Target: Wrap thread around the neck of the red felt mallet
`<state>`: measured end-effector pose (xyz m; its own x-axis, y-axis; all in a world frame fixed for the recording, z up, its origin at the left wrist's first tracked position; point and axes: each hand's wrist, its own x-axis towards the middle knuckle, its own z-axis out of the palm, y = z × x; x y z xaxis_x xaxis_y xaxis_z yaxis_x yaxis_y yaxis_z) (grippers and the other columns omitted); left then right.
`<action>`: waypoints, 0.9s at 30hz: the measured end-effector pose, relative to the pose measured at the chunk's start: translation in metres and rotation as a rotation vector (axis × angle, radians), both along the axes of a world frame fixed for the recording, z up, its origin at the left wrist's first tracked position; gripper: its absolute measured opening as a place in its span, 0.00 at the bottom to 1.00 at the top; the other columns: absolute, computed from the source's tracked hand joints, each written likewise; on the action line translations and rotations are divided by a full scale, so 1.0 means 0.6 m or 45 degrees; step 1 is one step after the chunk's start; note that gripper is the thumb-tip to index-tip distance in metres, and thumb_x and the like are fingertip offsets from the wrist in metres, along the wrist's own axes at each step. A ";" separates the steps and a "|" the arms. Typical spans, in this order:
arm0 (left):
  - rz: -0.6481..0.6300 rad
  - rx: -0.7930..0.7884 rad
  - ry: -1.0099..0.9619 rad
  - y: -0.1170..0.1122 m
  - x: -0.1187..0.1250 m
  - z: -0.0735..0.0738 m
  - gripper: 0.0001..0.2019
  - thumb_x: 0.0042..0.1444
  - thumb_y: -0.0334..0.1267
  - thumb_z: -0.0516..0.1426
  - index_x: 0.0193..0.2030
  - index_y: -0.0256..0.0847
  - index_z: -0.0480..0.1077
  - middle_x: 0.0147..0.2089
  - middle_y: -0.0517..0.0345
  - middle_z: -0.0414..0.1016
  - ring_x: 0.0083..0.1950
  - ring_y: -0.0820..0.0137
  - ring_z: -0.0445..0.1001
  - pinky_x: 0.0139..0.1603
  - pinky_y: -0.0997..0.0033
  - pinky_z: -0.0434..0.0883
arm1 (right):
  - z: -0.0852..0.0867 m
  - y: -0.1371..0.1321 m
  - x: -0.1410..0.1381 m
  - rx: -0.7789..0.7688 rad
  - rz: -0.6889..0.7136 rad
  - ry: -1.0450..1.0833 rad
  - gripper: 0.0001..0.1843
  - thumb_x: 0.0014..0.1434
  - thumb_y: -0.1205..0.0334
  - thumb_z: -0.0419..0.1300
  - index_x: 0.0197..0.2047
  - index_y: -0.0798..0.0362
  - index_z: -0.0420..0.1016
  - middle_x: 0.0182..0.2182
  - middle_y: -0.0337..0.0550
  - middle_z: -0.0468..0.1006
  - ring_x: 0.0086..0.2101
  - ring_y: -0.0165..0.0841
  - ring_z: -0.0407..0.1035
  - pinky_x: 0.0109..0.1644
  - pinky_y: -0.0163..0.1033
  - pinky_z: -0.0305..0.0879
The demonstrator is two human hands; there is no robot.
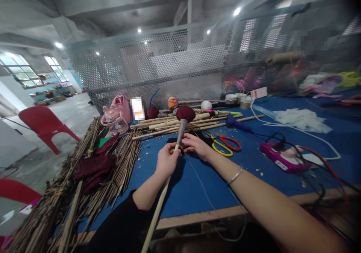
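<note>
Maroon-headed pale wooden stick (163, 197) with a grey-wrapped neck (182, 130) slants above a blue-topped table (191, 196). The left hand (167, 162) pinches it below the wrapping; the right hand (199, 147) curls beside the neck, grip unclear. Probably light, stiff; best held by bare wood.

- twig bundles (125, 176) are lying along the left of the table (194, 198), cloth (96, 168) sitting on top
- loose sticks (166, 125) are lying crosswise behind both hands
- scissors (225, 155) are resting right of the right hand (196, 147), glue gun (237, 124) lying behind them
- power strip (275, 158) is sitting farther right
- mesh panel (175, 57) is standing behind the sticks
- chair (45, 123) is standing left of the twigs
- some pile (321, 84) is maybe sitting back right, too blurry to swear to
</note>
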<state>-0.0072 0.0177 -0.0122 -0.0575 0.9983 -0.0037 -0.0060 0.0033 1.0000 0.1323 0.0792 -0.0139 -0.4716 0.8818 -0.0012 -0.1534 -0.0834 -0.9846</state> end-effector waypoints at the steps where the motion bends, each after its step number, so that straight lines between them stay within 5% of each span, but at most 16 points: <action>1: 0.011 0.018 0.033 0.002 -0.002 -0.004 0.14 0.46 0.37 0.56 0.41 0.36 0.67 0.20 0.65 0.67 0.13 0.84 0.54 0.15 0.83 0.52 | 0.001 0.002 0.001 -0.050 -0.023 0.034 0.13 0.49 0.59 0.61 0.38 0.53 0.68 0.30 0.40 0.73 0.29 0.27 0.68 0.29 0.30 0.61; 8: 0.051 0.119 0.270 -0.001 -0.008 -0.004 0.14 0.47 0.36 0.55 0.41 0.35 0.70 0.23 0.61 0.71 0.19 0.78 0.63 0.19 0.80 0.57 | 0.000 -0.003 -0.004 -0.299 0.073 0.135 0.14 0.50 0.55 0.61 0.34 0.55 0.67 0.27 0.41 0.73 0.26 0.27 0.68 0.29 0.32 0.64; 15: -0.006 0.162 0.372 -0.011 -0.003 0.007 0.15 0.49 0.40 0.55 0.42 0.35 0.70 0.27 0.56 0.75 0.26 0.72 0.69 0.24 0.78 0.60 | -0.005 -0.016 -0.009 -0.177 0.196 -0.013 0.17 0.45 0.57 0.65 0.35 0.57 0.68 0.24 0.38 0.72 0.21 0.23 0.63 0.23 0.29 0.57; 27: -0.067 0.128 0.337 -0.005 -0.006 -0.003 0.15 0.50 0.42 0.55 0.41 0.35 0.70 0.24 0.58 0.73 0.20 0.78 0.61 0.20 0.80 0.53 | -0.015 -0.014 -0.014 -0.109 0.131 -0.090 0.14 0.44 0.60 0.63 0.32 0.58 0.67 0.20 0.36 0.68 0.18 0.23 0.59 0.21 0.30 0.55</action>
<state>-0.0105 0.0145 -0.0141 0.0089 0.9946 0.1035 0.2529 -0.1024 0.9620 0.1237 0.0707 -0.0230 -0.5555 0.8241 -0.1105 -0.0706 -0.1791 -0.9813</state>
